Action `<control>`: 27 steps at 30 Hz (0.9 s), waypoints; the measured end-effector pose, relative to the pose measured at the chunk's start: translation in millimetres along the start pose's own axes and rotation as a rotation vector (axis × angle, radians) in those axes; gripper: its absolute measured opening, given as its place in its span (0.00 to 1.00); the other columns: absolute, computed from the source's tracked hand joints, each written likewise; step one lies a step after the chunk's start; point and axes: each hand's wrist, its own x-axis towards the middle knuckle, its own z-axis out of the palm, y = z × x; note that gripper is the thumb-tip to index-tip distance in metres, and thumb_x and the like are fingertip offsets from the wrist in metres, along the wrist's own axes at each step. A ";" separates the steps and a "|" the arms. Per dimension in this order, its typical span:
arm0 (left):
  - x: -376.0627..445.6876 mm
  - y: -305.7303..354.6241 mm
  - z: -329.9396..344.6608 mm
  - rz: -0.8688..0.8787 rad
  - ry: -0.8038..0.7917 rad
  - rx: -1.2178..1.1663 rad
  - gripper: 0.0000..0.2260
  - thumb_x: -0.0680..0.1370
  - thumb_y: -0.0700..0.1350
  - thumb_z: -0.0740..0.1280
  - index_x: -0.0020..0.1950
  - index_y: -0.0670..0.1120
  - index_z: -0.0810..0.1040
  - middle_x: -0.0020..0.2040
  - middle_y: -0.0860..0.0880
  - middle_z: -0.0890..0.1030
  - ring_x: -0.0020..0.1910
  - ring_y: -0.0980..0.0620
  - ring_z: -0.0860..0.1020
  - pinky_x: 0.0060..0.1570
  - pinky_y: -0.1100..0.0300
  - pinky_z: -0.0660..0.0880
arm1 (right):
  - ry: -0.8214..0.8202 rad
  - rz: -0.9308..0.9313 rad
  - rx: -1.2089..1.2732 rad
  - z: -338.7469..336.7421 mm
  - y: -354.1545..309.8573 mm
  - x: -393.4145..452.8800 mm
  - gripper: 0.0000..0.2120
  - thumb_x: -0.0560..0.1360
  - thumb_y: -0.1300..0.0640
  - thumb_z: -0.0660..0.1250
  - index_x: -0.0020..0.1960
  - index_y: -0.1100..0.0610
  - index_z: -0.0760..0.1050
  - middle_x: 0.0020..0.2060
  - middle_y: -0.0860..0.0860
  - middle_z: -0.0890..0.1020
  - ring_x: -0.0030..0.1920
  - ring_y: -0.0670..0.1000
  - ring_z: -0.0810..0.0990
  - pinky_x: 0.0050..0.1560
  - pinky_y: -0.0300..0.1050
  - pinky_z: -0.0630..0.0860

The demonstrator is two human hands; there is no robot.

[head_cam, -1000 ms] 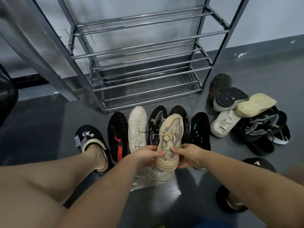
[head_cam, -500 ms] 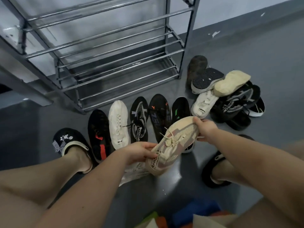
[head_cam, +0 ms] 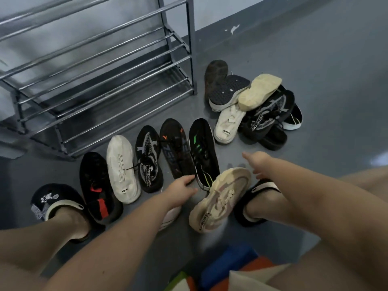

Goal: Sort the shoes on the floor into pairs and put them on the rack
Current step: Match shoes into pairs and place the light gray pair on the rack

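A beige sneaker (head_cam: 220, 198) lies on the grey floor between my hands, with neither hand on it. My left hand (head_cam: 182, 185) hovers with relaxed fingers by the heels of the black-orange shoe (head_cam: 176, 148) and the black-green shoe (head_cam: 202, 150). My right hand (head_cam: 256, 162) reaches with straight fingers toward the pile at the right. An upturned beige shoe (head_cam: 259, 91) and a white shoe (head_cam: 228, 122) lie in that pile. The row also holds a black-red shoe (head_cam: 96, 185), a white shoe (head_cam: 122, 166) and a black-grey shoe (head_cam: 149, 158). The metal rack (head_cam: 105, 59) stands behind.
My feet wear black clogs, the left clog (head_cam: 52, 200) and the right clog (head_cam: 258, 202). Another white shoe (head_cam: 170, 215) lies partly hidden under my left forearm. Blue and orange items (head_cam: 226, 263) sit at the bottom edge. A grey wall base runs behind the pile.
Both hands held the beige sneaker and swung it to the right. Now it lies on the floor, both hands have let go, and the right hand reaches toward the pile.
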 end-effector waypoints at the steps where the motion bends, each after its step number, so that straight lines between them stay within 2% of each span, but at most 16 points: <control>1: 1.6 1.6 -1.7 0.008 0.040 0.081 0.25 0.79 0.45 0.64 0.75 0.50 0.62 0.74 0.47 0.64 0.73 0.49 0.64 0.71 0.56 0.63 | 0.010 -0.044 -0.067 -0.1 -3.9 -0.3 0.26 0.81 0.46 0.55 0.69 0.66 0.66 0.64 0.63 0.72 0.62 0.63 0.74 0.59 0.53 0.73; 3: 3.9 6.0 -5.5 0.025 0.086 0.235 0.24 0.79 0.48 0.63 0.75 0.53 0.61 0.74 0.48 0.65 0.72 0.48 0.65 0.69 0.57 0.64 | 0.059 -0.169 -0.242 1.5 -10.4 2.1 0.25 0.80 0.47 0.57 0.67 0.66 0.69 0.63 0.63 0.74 0.63 0.62 0.73 0.60 0.51 0.71; 8: 15.0 27.7 -13.5 0.151 0.138 0.501 0.25 0.80 0.50 0.60 0.76 0.52 0.58 0.77 0.50 0.57 0.75 0.50 0.58 0.74 0.57 0.56 | 0.096 -0.387 -0.701 10.6 -20.3 5.7 0.28 0.79 0.43 0.57 0.73 0.58 0.60 0.69 0.59 0.67 0.68 0.59 0.68 0.64 0.53 0.68; 14: 40.1 66.9 -27.1 0.251 0.160 0.826 0.26 0.80 0.52 0.58 0.77 0.50 0.55 0.78 0.49 0.54 0.77 0.48 0.52 0.75 0.54 0.50 | 0.204 -0.521 -0.969 2.3 -37.4 14.8 0.27 0.79 0.42 0.56 0.72 0.57 0.60 0.69 0.57 0.65 0.69 0.58 0.65 0.63 0.53 0.67; 20: 76.1 102.1 -31.5 0.219 0.183 0.977 0.28 0.80 0.55 0.57 0.77 0.49 0.53 0.78 0.47 0.52 0.77 0.45 0.50 0.75 0.50 0.48 | 0.350 -0.602 -1.046 -41.0 -88.7 31.3 0.27 0.79 0.43 0.56 0.72 0.58 0.61 0.70 0.57 0.64 0.70 0.58 0.63 0.64 0.53 0.66; 24: 100.8 129.2 -43.3 0.239 0.243 0.944 0.29 0.79 0.56 0.58 0.77 0.48 0.54 0.78 0.45 0.52 0.77 0.45 0.52 0.75 0.50 0.50 | 0.411 -0.629 -1.069 -61.2 -117.3 48.7 0.26 0.79 0.43 0.56 0.71 0.58 0.61 0.67 0.57 0.67 0.67 0.57 0.66 0.61 0.52 0.68; 27: 122.9 148.4 -55.9 0.225 0.263 0.850 0.27 0.80 0.55 0.58 0.77 0.48 0.56 0.78 0.45 0.54 0.76 0.45 0.54 0.75 0.52 0.51 | 0.396 -0.637 -1.021 -65.7 -127.3 69.3 0.27 0.79 0.43 0.55 0.73 0.57 0.60 0.69 0.57 0.66 0.67 0.58 0.66 0.60 0.53 0.68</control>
